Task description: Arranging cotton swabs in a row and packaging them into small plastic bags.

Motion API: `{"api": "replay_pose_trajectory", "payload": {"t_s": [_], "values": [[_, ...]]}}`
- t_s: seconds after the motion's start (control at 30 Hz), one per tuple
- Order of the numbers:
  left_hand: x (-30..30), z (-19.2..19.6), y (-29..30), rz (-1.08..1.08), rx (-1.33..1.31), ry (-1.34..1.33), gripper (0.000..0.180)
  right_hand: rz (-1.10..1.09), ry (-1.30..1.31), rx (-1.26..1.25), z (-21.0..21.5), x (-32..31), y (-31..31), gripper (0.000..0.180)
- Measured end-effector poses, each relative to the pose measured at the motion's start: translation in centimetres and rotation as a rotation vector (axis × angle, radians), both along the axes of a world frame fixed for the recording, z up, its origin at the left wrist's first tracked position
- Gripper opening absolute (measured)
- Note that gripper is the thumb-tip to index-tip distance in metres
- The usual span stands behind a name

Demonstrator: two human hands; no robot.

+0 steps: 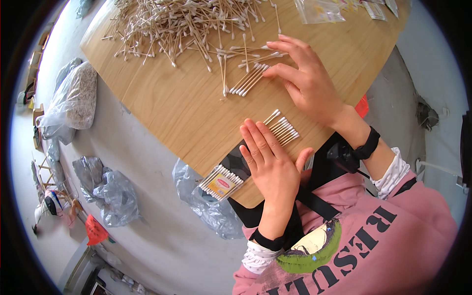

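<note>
My left hand lies flat and open, fingers stretched out, partly over a neat row of cotton swabs near the table's front edge. Beyond it, my right hand is open with its fingers apart. Its thumb is close to the ends of a second small row of cotton swabs, and it seems to hold nothing. Loose swabs lie scattered past that row, leading to a big heap of cotton swabs. To the left of my left hand sits a clear pack of cotton swabs with a yellow and pink label.
The wooden table has a dark flat piece by its near left edge. A small clear plastic bag lies at the far right. Filled plastic bags and grey crumpled bags stand on the floor at left.
</note>
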State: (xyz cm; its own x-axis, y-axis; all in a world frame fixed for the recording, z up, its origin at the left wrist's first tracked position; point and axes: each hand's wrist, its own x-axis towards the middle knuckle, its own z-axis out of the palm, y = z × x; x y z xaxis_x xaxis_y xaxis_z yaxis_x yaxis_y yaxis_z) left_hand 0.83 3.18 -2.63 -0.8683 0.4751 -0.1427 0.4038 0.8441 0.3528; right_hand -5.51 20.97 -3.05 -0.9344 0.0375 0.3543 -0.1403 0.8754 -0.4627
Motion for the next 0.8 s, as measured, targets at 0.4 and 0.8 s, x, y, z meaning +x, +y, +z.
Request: {"api": "replay_pose_trajectory", "payload": {"t_s": [0.4, 0.8], "values": [[-0.2, 0.1, -0.1, 0.010, 0.020, 0.005, 0.119, 0.095, -0.101, -0.203, 0.8, 4.1, -1.9, 0.017], [-1.6, 0.0, 0.9, 0.541, 1.363, -0.299, 0.077, -0.047, -0.066, -1.373, 0.1, 5.9, -6.7, 0.058]]}}
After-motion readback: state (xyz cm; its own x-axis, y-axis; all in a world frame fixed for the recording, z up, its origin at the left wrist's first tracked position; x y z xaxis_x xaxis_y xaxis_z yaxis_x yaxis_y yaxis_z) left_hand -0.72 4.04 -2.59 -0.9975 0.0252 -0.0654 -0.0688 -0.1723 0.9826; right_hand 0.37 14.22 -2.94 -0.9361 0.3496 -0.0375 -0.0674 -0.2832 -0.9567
